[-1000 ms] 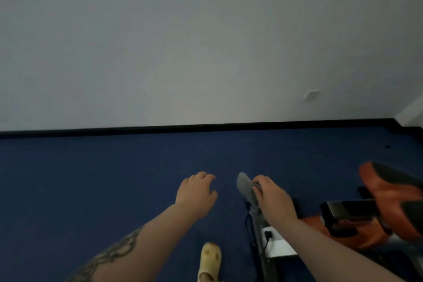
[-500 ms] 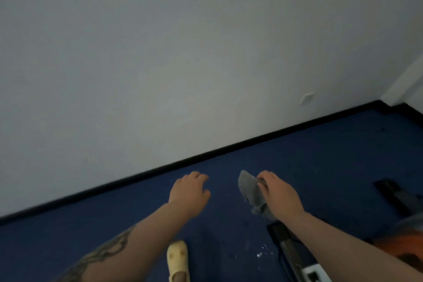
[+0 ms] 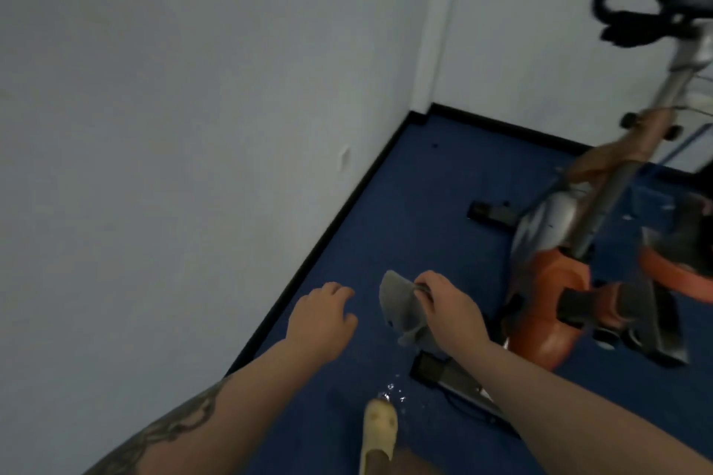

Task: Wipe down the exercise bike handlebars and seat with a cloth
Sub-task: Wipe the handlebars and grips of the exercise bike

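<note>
Head camera: the left hand (image 3: 322, 314) is empty, fingers loosely curled above the blue carpet (image 3: 424, 185). The right hand (image 3: 447, 310) grips a grey cloth (image 3: 401, 310). At right stands the orange exercise bike (image 3: 555, 281), its black handlebars (image 3: 632, 4) high and blurred.

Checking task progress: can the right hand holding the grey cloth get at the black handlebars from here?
Probably not yet. The right hand grips the grey cloth low over the blue carpet; the black handlebars stand well above and beyond, though nothing blocks the way.
</note>
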Motion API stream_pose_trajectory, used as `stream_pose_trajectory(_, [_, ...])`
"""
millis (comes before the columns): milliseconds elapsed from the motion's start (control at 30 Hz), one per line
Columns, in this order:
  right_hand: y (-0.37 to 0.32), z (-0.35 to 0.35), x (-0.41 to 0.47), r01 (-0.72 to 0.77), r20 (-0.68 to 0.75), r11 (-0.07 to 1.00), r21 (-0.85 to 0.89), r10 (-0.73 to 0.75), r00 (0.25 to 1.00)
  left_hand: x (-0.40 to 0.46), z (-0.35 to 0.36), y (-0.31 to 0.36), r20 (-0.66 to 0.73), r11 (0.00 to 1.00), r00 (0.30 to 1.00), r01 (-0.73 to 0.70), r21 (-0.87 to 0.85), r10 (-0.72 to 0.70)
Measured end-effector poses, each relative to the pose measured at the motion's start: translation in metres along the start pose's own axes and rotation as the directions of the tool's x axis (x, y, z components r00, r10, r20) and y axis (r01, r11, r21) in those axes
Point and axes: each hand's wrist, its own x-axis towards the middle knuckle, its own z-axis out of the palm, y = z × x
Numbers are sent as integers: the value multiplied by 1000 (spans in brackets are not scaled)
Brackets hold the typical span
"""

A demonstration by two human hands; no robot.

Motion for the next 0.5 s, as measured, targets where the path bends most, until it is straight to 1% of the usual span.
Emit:
stream_pose_trajectory(67, [12, -7, 16, -55, -24, 998, -19, 55, 998, 36, -5, 13, 0, 997, 997, -81, -2, 81])
stream_pose_trajectory(133, [26, -16, 33, -104, -43, 994, -33, 103, 994, 68, -8, 24, 14, 992, 992, -124, -5, 124])
stream_pose_trajectory(267, [51, -37, 70, -197, -79, 980, -16, 195, 978, 136, -21, 40, 80, 983, 981, -181, 38, 177])
stream_pose_trajectory(367, [69, -53, 102, -230, -92, 972, -44, 225, 970, 190, -33, 54, 57, 973, 973, -226, 54, 223])
stream_pose_trajectory(500, [85, -68, 138, -352, -121, 936, 4, 350, 929, 243, -47, 67, 65, 962, 960, -272, 10, 271])
